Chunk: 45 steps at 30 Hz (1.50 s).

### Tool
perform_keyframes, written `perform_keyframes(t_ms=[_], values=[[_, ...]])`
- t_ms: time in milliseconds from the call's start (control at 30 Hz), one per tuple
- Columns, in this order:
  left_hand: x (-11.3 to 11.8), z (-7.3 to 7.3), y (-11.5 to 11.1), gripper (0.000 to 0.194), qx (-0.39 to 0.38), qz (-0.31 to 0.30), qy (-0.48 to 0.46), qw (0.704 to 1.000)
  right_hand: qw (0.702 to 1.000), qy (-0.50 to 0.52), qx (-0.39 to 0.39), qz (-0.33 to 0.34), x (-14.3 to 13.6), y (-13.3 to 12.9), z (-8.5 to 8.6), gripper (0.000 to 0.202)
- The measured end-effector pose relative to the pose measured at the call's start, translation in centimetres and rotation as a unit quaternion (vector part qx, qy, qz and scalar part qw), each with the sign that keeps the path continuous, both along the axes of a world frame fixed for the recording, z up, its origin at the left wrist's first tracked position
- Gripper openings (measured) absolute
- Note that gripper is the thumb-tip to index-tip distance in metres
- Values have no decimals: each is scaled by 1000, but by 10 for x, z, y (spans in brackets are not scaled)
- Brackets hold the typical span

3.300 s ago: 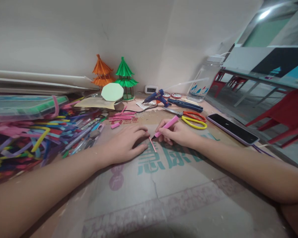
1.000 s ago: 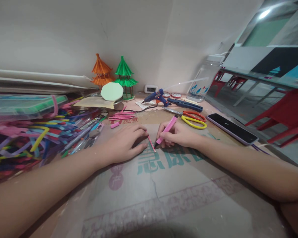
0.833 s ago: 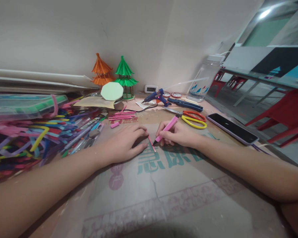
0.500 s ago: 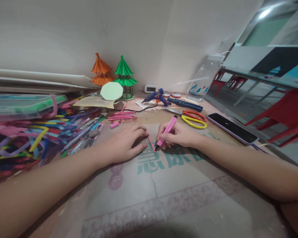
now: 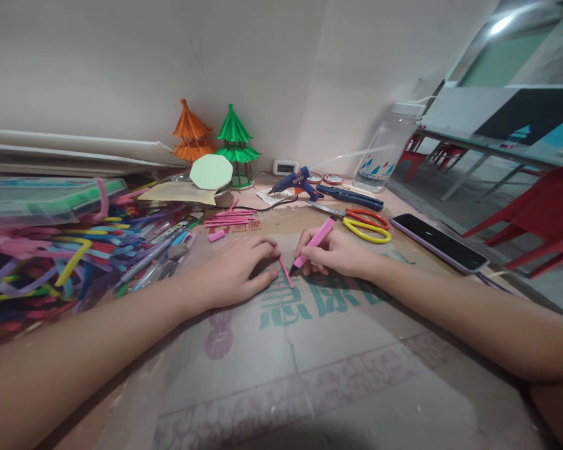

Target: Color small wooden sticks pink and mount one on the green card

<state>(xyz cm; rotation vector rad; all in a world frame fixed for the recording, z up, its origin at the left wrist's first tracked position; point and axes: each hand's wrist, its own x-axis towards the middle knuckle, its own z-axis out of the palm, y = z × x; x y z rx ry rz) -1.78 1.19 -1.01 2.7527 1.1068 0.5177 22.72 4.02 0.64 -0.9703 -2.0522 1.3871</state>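
Note:
My right hand (image 5: 338,255) grips a pink marker (image 5: 315,242) like a pen, its uncapped tip down beside a thin pink stick (image 5: 285,269). The stick lies on the plastic-covered cardboard (image 5: 356,375). With its fingertips, my left hand (image 5: 239,269) holds the stick's far end, while the rest of that hand lies on the cover. Beyond the left hand are a loose pink marker cap (image 5: 217,235) and a small pile of pink sticks (image 5: 229,219).
Pipe cleaners (image 5: 37,262) crowd the left side below a plastic case (image 5: 47,200). Orange (image 5: 190,131) and green (image 5: 234,137) pagoda models stand by the wall. Further right are a glue gun (image 5: 298,182), scissors (image 5: 368,230), a phone (image 5: 438,242) and a water bottle (image 5: 385,150).
The marker has tilted lower, and its tip has moved slightly up along the stick, away from the near end. My left hand and the stick stay in place.

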Motion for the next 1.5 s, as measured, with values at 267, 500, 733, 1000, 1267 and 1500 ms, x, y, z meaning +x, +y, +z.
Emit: perform_keyframes(t_ms=[267, 500, 733, 1000, 1267, 1500], values=[[-1, -2, 1, 34, 7, -5, -6, 1000, 1000, 8, 4, -8, -1, 0, -1, 19], [0, -2, 2, 34, 12, -2, 2, 1000, 1000, 5, 1, 29, 0, 1, 0, 22], [0, 0, 1, 34, 15, -8, 6, 1000, 1000, 17, 4, 1, -1, 2, -4, 21], [0, -1, 2, 32, 19, -9, 0, 1000, 1000, 13, 7, -23, -2, 2, -4, 20], [0, 0, 2, 32, 15, -10, 1, 1000, 999, 14, 19, -27, -1, 4, -9, 22], [1, 2, -2, 31, 42, -4, 22, 999, 999, 24, 17, -20, -1, 4, -7, 22]])
